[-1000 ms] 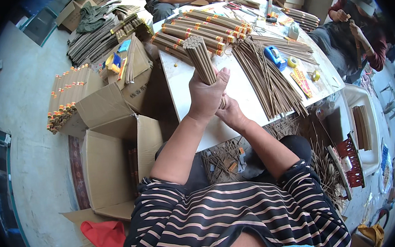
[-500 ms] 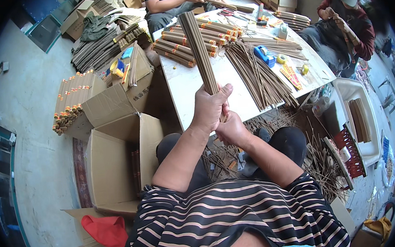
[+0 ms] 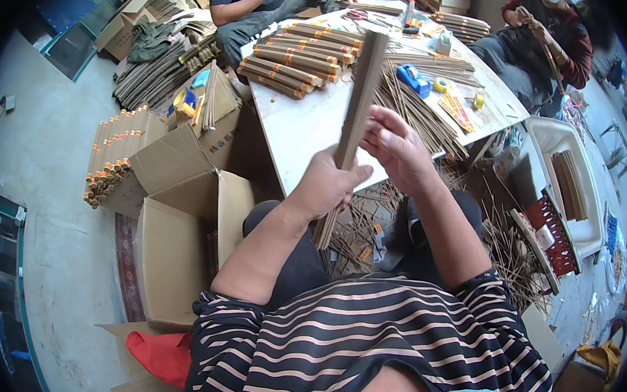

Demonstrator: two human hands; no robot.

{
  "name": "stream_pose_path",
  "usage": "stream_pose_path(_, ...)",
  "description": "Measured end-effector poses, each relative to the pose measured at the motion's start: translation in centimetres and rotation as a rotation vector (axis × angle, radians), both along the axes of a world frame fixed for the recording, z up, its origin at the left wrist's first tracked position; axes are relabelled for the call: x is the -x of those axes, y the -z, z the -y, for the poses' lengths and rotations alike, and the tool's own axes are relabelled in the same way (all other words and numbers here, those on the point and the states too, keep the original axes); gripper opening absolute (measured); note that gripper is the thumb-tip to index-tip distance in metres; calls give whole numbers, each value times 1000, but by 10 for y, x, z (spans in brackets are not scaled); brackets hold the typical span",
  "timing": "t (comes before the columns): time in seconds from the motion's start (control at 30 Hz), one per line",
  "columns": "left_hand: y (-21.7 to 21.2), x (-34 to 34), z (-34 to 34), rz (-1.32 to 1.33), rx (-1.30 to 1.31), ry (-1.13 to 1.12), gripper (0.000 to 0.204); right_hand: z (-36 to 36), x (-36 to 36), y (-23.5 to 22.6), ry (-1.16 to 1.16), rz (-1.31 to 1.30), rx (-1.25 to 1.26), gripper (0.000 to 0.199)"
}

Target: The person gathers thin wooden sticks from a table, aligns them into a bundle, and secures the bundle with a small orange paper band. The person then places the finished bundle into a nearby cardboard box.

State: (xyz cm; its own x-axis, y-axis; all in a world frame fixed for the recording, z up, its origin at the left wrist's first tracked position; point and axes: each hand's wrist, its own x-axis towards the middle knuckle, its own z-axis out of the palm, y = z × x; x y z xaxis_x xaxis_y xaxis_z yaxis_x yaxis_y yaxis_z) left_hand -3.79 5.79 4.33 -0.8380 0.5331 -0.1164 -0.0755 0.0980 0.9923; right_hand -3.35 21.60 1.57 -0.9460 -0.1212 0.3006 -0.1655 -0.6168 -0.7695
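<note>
Head view: left hand (image 3: 327, 187) fingers clamped round stick bundle (image 3: 355, 123), held tilted above tabletop (image 3: 308, 123) edge; right hand (image 3: 398, 149) fingers spread, touching it. Looks like squaring-up; next needs even ends

stick bundle (image 3: 357, 111) lifted off table, right hand (image 3: 398, 149) opened

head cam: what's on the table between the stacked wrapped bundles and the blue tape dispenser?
Head view: loose thin sticks fan across the white table between the wrapped bundles and the blue tape dispenser; the held-up stick bundle crosses in front.
</note>
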Motion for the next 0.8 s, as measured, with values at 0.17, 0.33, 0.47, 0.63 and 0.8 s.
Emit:
stream_pose_path(0.17,17,-13,-6,162,62,256,17,16,-13,-15,-80,46,223,22)
stream_pose_path(0.33,22,-14,-2,229,123,218,17,30,-21,-16,102,135,193,26)
stream_pose_path(0.47,43,-18,-8,-356,382,-57,33,31,-9,-16,317,207,229,27)
stream_pose_path(0.63,50,-29,-22,-569,561,-238,28,26,-7,-13,357,237,206,24)
stream_pose_path(0.8,67,-24,-18,-452,310,-157,24,19,-7,-8,226,204,132,20)
